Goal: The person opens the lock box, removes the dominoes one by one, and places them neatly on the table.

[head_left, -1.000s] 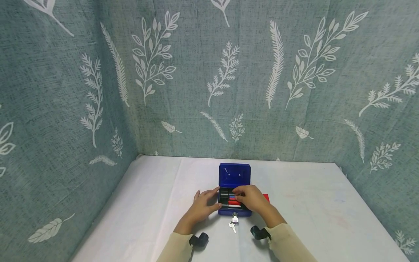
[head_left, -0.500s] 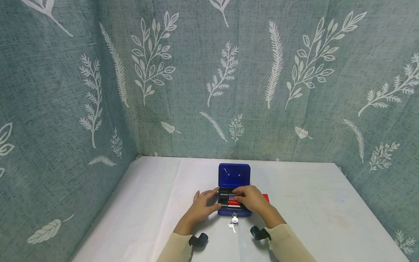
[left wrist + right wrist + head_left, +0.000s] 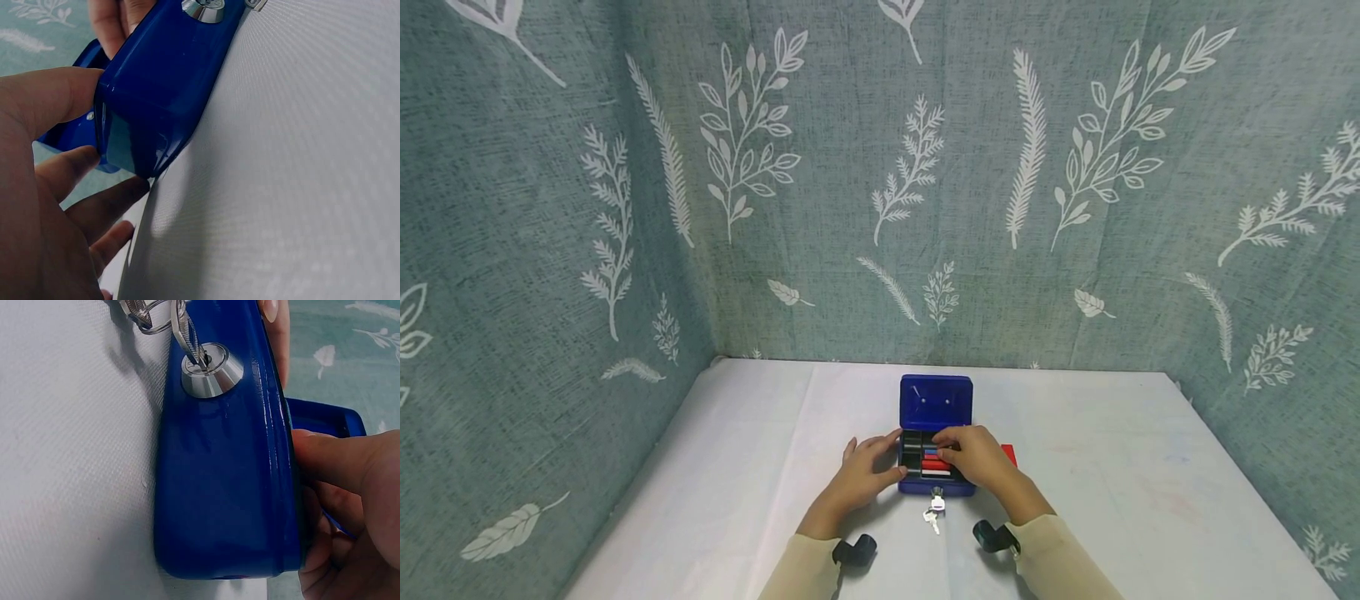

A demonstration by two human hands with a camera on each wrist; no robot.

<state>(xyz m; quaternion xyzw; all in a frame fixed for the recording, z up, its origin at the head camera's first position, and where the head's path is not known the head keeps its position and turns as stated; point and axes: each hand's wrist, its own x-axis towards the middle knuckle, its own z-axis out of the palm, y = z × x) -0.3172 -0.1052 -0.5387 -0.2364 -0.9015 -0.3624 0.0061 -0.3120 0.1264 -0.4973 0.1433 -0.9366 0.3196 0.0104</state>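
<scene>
A blue cash box stands on the table, its lid raised at the back. Its black tray holds a white strip, red pieces and a thin blue piece. My left hand touches the box's left side, thumb at the front corner and fingers spread along the wall. Over the tray's right part, my right hand reaches in with bent fingers, thumb beside the blue piece. I cannot tell whether it pinches that piece. Keys hang from the front lock.
A red object shows beside the box, partly behind my right hand. White cloth covers the table. Leaf-patterned green curtains hang behind and at both sides. Each wrist wears a dark camera mount.
Both hands keep nearly the same pose at the box. The whole view has shifted very slightly.
</scene>
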